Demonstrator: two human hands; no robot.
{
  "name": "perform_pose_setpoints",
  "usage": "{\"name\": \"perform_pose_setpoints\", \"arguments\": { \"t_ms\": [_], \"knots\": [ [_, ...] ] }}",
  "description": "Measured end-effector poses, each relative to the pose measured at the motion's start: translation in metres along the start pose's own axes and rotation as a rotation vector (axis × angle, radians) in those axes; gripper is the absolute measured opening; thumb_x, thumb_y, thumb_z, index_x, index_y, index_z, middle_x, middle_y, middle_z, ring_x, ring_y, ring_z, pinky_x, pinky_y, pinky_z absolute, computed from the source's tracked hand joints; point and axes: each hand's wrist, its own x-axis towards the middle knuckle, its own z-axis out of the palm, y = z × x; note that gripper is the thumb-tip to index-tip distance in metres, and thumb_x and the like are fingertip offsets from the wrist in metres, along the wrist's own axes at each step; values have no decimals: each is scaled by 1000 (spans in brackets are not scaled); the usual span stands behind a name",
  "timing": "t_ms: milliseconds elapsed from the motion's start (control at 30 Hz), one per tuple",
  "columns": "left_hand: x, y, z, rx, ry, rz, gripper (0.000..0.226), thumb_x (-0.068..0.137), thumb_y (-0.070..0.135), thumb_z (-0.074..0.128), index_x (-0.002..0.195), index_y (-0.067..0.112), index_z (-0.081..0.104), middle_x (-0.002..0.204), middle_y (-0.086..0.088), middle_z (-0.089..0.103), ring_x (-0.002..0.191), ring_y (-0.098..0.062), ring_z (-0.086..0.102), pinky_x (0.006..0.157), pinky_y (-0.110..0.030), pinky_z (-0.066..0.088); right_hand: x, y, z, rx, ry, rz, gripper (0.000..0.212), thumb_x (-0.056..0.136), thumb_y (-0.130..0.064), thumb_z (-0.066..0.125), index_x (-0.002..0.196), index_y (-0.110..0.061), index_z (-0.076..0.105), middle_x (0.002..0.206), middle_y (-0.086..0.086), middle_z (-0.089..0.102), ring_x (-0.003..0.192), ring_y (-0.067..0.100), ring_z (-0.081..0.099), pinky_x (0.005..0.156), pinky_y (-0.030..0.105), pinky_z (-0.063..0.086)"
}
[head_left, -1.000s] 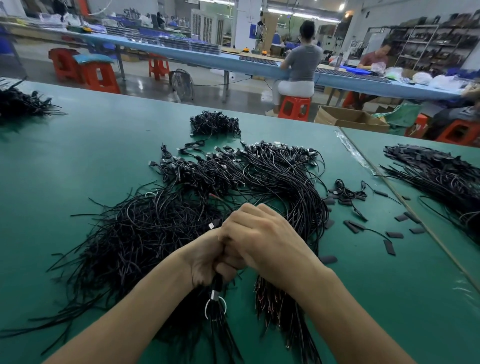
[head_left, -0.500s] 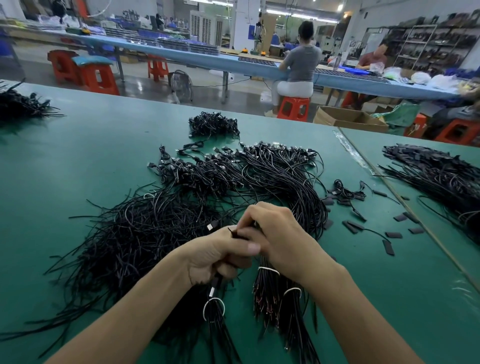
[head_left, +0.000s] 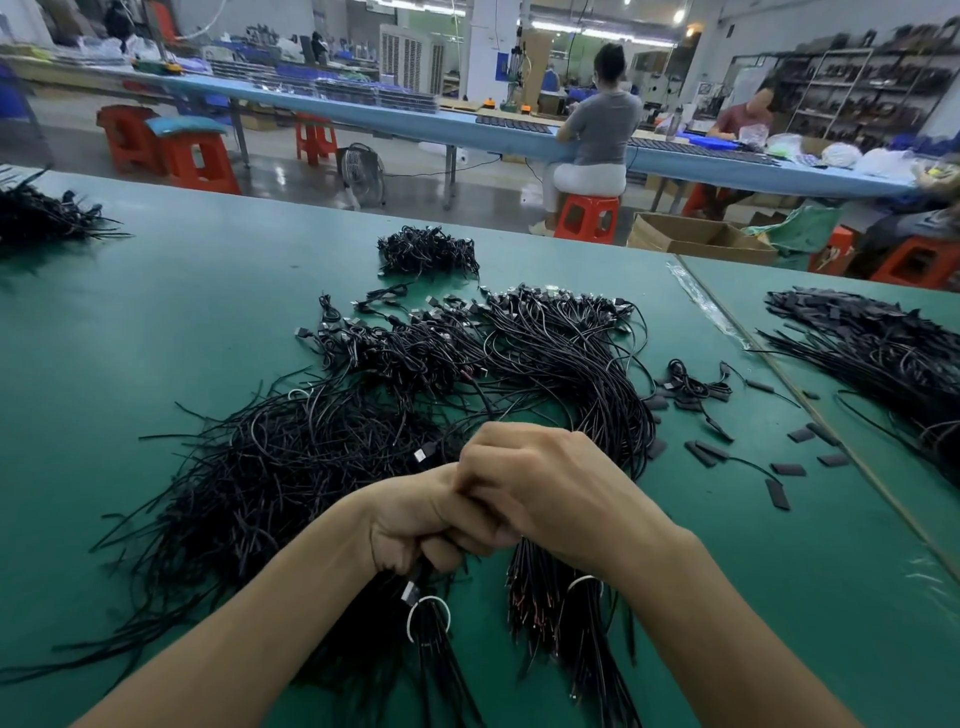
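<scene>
A big heap of thin black cables (head_left: 322, 457) with small plug ends covers the green table (head_left: 156, 322) in front of me. My left hand (head_left: 421, 519) grips a small bunch of these cables (head_left: 431, 639), held together by a white band below my fist. My right hand (head_left: 545, 488) lies curled against the left one, fingers closed over the top of the same bunch. What its fingertips hold is hidden. A second banded bundle (head_left: 566, 613) with reddish wire tips lies under my right wrist.
A small knotted cable pile (head_left: 426, 252) lies farther back, another (head_left: 47, 215) at the far left, a long bundle (head_left: 883, 358) on the right table. Loose black sleeve pieces (head_left: 779, 493) are scattered at right. People sit on red stools at a blue bench behind.
My right hand lifted slightly off the left half a second ago, showing the cable ends, and has now closed back against it. The left fist stays in place.
</scene>
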Motion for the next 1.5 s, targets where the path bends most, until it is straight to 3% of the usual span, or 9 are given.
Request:
{"name": "perform_pose_setpoints", "arguments": {
  "t_ms": [167, 333, 567, 767, 1000, 1100, 1233, 1367, 1500],
  "knots": [
    [0, 1, 0, -1, -31, -14, 41, 80, -8, 52, 54, 20, 67, 51, 11, 51, 39, 2, 35, 32, -9, 22, 0, 0, 0, -2, 13, -38, 12, 96, -16, 56, 104, -25, 60, 96, -9, 61, 87, 14, 54, 66, 44, 53],
    [0, 1, -1, -6, -5, -12, 34, 77, -4, 58, 55, 21, 65, 52, 10, 47, 41, 2, 31, 33, -10, 18, 0, 2, 2, 8, 5, -5, 18, 100, -28, 54, 115, -29, 63, 110, -10, 57, 100, 12, 53, 74, 43, 53],
    [3, -2, -3, -61, 6, -12, 26, 77, -8, 56, 67, 16, 62, 55, 6, 49, 43, 1, 31, 30, -9, 23, 3, 8, 2, 17, -56, 111, 17, 97, -35, 56, 108, -27, 65, 107, -8, 57, 93, 16, 58, 82, 39, 52],
    [5, -5, -2, -43, 23, -22, 32, 76, -7, 60, 59, 21, 60, 55, 6, 41, 43, 0, 28, 30, -10, 22, 3, 9, 1, 20, -79, 111, 11, 97, -34, 59, 104, -30, 66, 102, -9, 57, 90, 15, 58, 81, 38, 51],
    [6, -6, -2, -76, 44, -22, 19, 82, -7, 55, 83, 11, 53, 55, 7, 46, 43, 1, 31, 30, -10, 21, 3, 13, 5, -12, -66, 94, 16, 99, -33, 54, 103, -22, 64, 102, -8, 54, 93, 13, 53, 80, 37, 51],
    [9, -4, 1, -255, 121, 53, 17, 81, -3, 56, 77, 13, 52, 56, 7, 41, 44, 0, 30, 33, -10, 18, 0, 19, 15, -90, 43, 109, 17, 100, -32, 51, 103, -20, 63, 103, -7, 55, 99, 13, 50, 80, 35, 51],
    [14, 7, 10, -553, 206, 200, 6, 71, 18, 57, 67, 13, 58, 61, 4, 40, 48, -6, 34, 40, -17, 21, -2, 20, 36, 72, 333, 368, 10, 99, -26, 55, 97, -23, 64, 98, -12, 57, 95, 9, 53, 75, 28, 48],
    [22, 10, 22, -436, 365, 317, 38, 92, 51, 51, 80, 16, 57, 62, 5, 43, 50, -7, 37, 42, -19, 32, 1, 15, 51, 394, 529, 562, 12, 98, -19, 58, 90, -25, 65, 92, -14, 60, 85, 2, 59, 75, 18, 47],
    [24, 11, 31, -372, 465, 390, 58, 72, 75, 53, 80, 18, 62, 63, 5, 52, 52, -8, 48, 51, -22, 43, 7, 4, 50, 730, 620, 593, 16, 98, -14, 60, 86, -21, 66, 80, -3, 68, 66, 3, 65, 58, 13, 50]
  ]
}}
